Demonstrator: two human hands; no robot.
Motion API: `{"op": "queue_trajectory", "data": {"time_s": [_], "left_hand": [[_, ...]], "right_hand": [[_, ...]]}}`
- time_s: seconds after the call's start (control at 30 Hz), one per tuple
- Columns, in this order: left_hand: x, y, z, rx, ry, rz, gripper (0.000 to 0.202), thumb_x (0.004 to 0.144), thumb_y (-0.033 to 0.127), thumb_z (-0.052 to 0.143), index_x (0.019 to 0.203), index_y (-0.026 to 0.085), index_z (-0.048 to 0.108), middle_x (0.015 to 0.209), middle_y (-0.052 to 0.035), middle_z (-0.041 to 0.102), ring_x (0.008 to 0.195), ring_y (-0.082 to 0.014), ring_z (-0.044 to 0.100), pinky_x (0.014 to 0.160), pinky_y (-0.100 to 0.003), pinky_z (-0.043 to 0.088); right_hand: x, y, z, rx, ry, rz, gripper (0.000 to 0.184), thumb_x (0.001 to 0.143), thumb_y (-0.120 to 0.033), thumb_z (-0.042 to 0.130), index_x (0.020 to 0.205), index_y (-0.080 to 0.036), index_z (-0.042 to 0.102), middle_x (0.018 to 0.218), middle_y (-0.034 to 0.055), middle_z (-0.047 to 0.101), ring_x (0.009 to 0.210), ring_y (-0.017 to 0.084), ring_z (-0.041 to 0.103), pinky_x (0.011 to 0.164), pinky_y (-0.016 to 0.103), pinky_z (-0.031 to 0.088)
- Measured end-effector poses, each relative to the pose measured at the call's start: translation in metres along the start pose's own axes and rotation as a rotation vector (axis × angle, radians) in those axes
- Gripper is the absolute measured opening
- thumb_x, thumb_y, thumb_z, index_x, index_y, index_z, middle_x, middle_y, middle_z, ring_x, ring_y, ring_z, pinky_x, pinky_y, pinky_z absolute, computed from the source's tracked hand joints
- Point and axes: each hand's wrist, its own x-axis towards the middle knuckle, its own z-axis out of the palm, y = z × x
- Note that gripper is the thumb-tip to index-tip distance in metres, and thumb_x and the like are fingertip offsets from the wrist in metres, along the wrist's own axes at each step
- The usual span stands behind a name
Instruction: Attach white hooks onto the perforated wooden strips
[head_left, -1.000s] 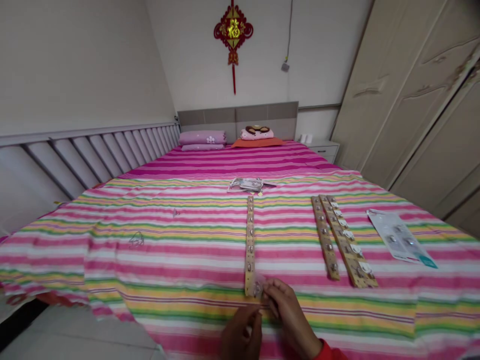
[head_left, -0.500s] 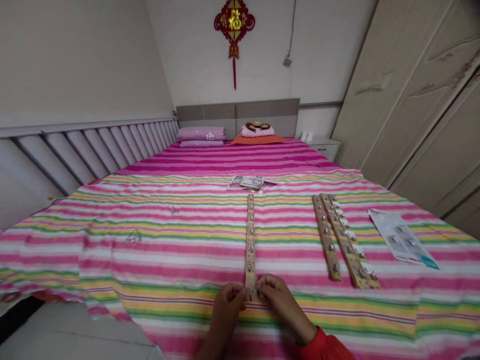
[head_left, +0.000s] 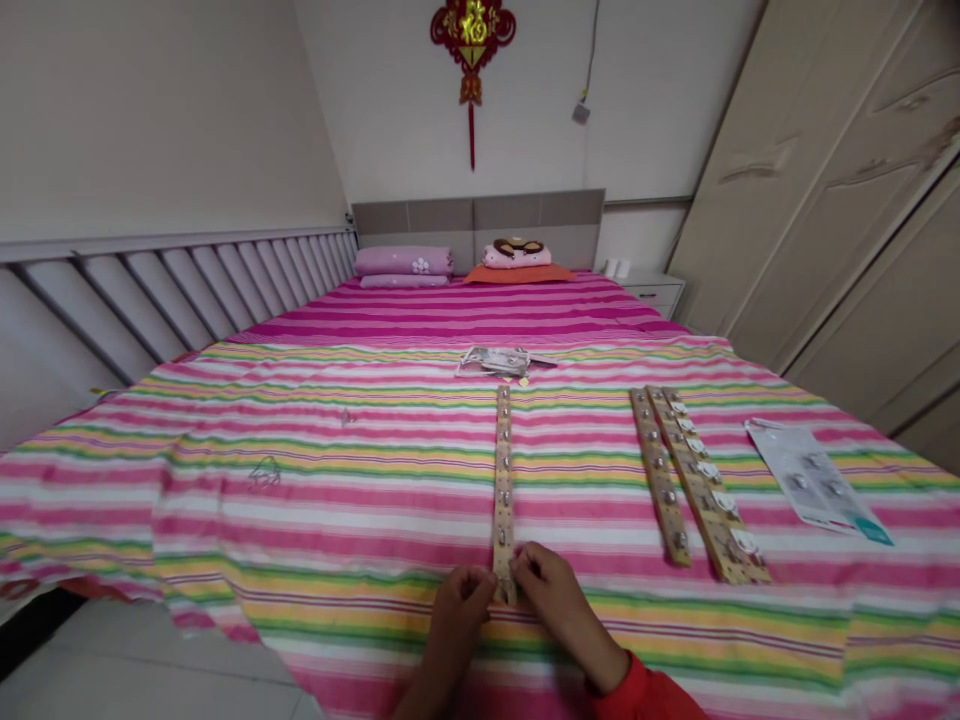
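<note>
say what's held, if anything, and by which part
Left hand and right hand are at the near end of the centre strip; a grip can't be confirmed.

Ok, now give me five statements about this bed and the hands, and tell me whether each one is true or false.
1. The left hand and the right hand are at the near end of a long strip. True.
2. The flat packet lies to the left of the two other strips. False: it lies to the right of them.
3. A red ornament hangs on the wall above the headboard. True.
4. The sleeve on the right arm is blue. False: it is red.
5. The cover under the strips has stripes of several colours. True.
</note>
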Motion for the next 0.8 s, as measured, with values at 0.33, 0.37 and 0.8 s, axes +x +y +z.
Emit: {"op": "queue_trajectory", "data": {"time_s": [0.33,0.37,0.8], "left_hand": [[0.003,-0.002,0.000,0.056,0.025,-0.002,0.032,0.058,0.049,0.060,0.053,0.020,0.048,0.049,0.0053,0.042,0.051,-0.0106,0.040,0.054,-0.026,0.036],[0.004,-0.003,0.000,0.062,0.028,0.003,0.031,0.059,0.048,0.059,0.053,0.020,0.048,0.049,0.0052,0.042,0.051,-0.0108,0.040,0.055,-0.026,0.036],[0.006,-0.009,-0.001,0.130,0.057,0.050,0.036,0.061,0.053,0.060,0.054,0.021,0.045,0.051,0.0041,0.045,0.054,-0.0125,0.044,0.057,-0.026,0.037]], "right_hand": [[-0.003,-0.012,-0.006,-0.138,-0.060,-0.024,0.023,0.078,-0.035,0.041,0.058,-0.024,0.037,0.055,-0.0036,0.042,0.057,0.015,0.042,0.054,0.026,0.027],[-0.003,-0.012,-0.006,-0.143,-0.061,-0.026,0.023,0.078,-0.035,0.041,0.058,-0.024,0.037,0.055,-0.0034,0.042,0.057,0.015,0.042,0.053,0.026,0.027],[-0.003,-0.001,-0.001,-0.159,0.026,0.011,0.026,0.077,-0.039,0.051,0.057,-0.024,0.043,0.052,-0.0031,0.048,0.052,0.015,0.044,0.053,0.028,0.028]]}}
